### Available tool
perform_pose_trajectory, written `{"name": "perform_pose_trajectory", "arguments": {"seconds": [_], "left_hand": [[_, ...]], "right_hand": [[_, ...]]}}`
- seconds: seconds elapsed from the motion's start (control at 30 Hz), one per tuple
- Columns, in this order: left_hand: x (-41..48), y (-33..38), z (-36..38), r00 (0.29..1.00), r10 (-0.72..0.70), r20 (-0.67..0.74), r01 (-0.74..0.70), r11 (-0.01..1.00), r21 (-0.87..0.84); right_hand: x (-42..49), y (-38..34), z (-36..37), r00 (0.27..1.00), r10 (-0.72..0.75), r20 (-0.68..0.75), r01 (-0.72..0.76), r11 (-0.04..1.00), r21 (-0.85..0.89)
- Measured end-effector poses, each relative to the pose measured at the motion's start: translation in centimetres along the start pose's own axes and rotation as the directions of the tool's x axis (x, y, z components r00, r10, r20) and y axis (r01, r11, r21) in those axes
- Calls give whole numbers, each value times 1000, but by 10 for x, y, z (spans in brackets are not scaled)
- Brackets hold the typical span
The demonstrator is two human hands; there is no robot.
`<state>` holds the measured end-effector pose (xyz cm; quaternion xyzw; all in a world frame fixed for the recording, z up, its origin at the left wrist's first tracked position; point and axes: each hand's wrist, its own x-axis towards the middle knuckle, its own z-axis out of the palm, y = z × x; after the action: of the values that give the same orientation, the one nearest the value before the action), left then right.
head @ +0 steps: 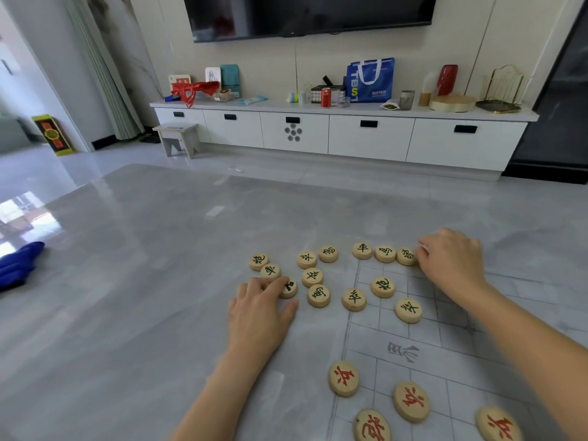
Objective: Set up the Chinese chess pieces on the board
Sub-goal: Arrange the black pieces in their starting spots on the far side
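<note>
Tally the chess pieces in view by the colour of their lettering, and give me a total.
Dark-lettered pieces: 13, one of them partly under the fingers of the left hand
Red-lettered pieces: 4
Total: 17 in view; anything beneath the right hand is hidden.

- A glossy grey table (127,249) fills the foreground, with daylight mirrored at its left edge.
- A long white drawer cabinet (369,138) lines the cream wall (270,65) under a dark television (308,14).
- Pale curtain (105,74) and small stool (178,136) stand at left, on shining grey floor tiles (79,160).
</note>
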<state>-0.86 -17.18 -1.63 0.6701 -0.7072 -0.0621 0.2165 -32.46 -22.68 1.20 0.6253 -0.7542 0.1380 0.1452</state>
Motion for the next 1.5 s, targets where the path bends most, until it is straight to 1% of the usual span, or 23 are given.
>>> {"name": "perform_pose_trajectory", "arguments": {"seconds": [0.07,0.13,0.23,0.3,0.37,0.4,0.5,0.6,0.7,0.83,0.97,1.03,1.13,1.2,1.27,1.37,1.5], "left_hand": [[1,0,0,1000,3,3,-3,1000,-6],[1,0,-2,1000,9,-1,-9,1000,-8],[-1,0,-3,1000,23,3,-23,1000,5],[-3,-1,-3,1000,22,-12,-22,1000,17],[-4,-5,-5,999,-25,-36,26,999,19],[-4,-8,-7,997,-62,-38,63,998,19],[-3,-17,-12,989,-144,-25,145,989,42],[-3,-22,-15,987,-161,-10,161,986,54],[-2,-21,-15,988,-152,-1,152,987,51],[-2,-18,-15,991,-133,13,132,989,69],[-2,-10,-11,996,-84,20,83,994,70],[-2,-3,-8,999,-46,26,44,997,69],[-3,6,-3,1000,5,31,-6,1000,23],[-5,10,1,999,38,10,-38,999,-4],[-7,12,4,998,67,-15,-67,998,9],[-6,10,6,997,77,-26,-76,996,54],[-6,11,3,998,65,-2,-65,995,78]], "right_hand": [[-3,-18,-2,998,-69,-6,69,996,64],[-8,-45,-8,990,-142,4,138,970,201],[-19,-97,-15,968,-242,71,190,886,422],[-25,-135,-13,945,-309,108,217,839,498],[-29,-170,-9,920,-363,147,246,828,504],[-31,-185,-8,912,-373,171,252,838,484],[-34,-216,-3,922,-338,191,243,886,394],[-32,-226,4,928,-305,212,227,917,328],[-29,-224,6,930,-292,224,201,913,356],[-27,-204,-6,944,-292,153,200,875,440],[-25,-159,-19,968,-228,108,152,869,471],[-26,-130,-24,976,-191,103,122,878,463],[-31,-82,-33,984,-129,125,62,896,440],[-35,-51,-39,989,-75,127,14,904,428],[-38,-21,-45,991,-25,133,-31,915,402],[-40,23,-50,988,49,146,-98,930,355],[-44,70,-55,981,147,125,-183,917,355]]}}
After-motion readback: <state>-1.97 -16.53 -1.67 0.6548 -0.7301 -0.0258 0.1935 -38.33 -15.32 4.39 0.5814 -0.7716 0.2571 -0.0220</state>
